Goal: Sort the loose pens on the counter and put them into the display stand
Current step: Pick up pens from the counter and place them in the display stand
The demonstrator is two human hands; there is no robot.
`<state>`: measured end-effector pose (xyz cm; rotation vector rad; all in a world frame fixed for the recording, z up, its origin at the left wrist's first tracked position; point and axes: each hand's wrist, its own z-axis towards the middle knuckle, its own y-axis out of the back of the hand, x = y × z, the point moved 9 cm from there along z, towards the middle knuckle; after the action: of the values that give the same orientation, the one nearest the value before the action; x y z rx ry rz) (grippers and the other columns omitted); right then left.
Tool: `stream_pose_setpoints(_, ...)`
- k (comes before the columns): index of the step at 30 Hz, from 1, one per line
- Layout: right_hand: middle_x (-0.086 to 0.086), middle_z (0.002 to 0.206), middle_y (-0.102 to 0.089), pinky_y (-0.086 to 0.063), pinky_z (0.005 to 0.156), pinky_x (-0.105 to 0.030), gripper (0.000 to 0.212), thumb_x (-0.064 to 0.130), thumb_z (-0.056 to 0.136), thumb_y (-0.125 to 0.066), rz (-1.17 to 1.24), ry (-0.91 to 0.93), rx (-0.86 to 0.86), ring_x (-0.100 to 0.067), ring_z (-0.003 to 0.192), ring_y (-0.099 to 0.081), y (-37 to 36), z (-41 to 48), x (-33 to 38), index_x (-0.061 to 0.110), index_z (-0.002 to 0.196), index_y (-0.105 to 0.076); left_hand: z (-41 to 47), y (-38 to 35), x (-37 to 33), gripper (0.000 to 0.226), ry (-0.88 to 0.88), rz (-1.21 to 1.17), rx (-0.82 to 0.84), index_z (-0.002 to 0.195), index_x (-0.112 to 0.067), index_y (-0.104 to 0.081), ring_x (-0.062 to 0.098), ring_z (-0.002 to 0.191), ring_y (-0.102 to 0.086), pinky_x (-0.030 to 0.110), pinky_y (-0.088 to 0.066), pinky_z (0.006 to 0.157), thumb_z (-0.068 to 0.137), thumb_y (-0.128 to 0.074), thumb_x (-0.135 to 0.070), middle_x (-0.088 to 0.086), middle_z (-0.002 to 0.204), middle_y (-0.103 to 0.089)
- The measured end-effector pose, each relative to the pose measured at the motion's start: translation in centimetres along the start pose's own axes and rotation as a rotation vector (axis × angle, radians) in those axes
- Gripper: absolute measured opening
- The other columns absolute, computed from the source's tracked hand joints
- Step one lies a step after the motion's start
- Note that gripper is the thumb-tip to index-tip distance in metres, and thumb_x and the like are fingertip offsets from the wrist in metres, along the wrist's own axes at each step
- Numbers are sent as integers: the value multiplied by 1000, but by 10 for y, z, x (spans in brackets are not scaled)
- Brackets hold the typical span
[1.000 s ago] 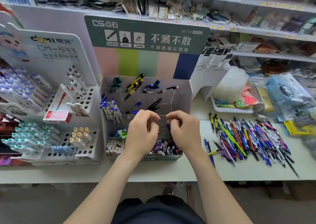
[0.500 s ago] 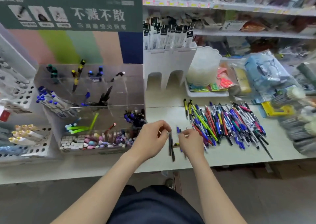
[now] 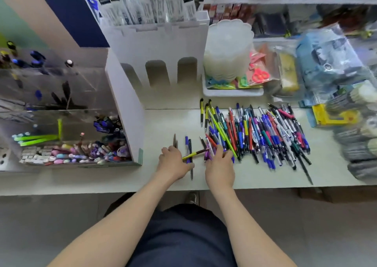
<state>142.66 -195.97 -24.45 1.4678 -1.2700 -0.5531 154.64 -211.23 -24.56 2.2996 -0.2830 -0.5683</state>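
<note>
The loose pens (image 3: 255,132) lie heaped on the worktop (image 3: 163,121) right of the display stand (image 3: 124,103) — light, stiff, slick, likely best pinched mid-barrel — left hand (image 3: 173,163) fingers curled round dark pens (image 3: 175,142), right hand (image 3: 219,165) fingers at the heap's edge, grip unclear.

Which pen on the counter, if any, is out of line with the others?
A yellow pen runs crosswise between the left hand and right hand, across the few pens set apart left of the main pile. Those point away from the person.
</note>
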Motion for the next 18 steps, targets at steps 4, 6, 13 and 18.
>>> stream_pose_setpoints(4, -13, 131, -51, -50, 70, -37, 66, 0, 101, -56, 47, 79, 17, -29, 100, -59, -6, 8, -1, 20, 159, -33, 11, -10, -9, 97, 59, -4, -85, 141, 2, -37, 37, 127, -50, 43, -51, 98, 82, -81, -61, 18, 138, -43)
stream_pose_setpoints(6, -11, 128, -59, -53, 76, -39, 63, 3, 103, -55, 86, 121, 38, -29, 105, -61, -9, 12, 4, 20, 161, -36, 15, -12, -12, 97, 90, 12, -132, 140, 1, -36, 36, 127, -50, 43, -52, 94, 81, -81, -61, 16, 138, -43)
stream_pose_setpoints(13, -8, 121, -62, -53, 73, -37, 46, 12, 101, -64, 142, 289, -18, -27, 98, -61, -9, 11, 20, 16, 146, -57, 27, -18, -19, 58, 23, -8, -220, 132, -4, -39, 39, 114, -60, 41, -43, 74, 99, -68, -41, 17, 133, -45)
stream_pose_setpoints(18, -9, 119, -54, -52, 80, -35, 43, 19, 100, -64, 132, 198, -120, -23, 101, -54, 1, 23, 11, 9, 140, -54, 33, -15, -20, 42, 5, -233, -232, 129, -2, -47, 36, 108, -58, 42, -49, 86, 99, -66, -24, 17, 131, -47)
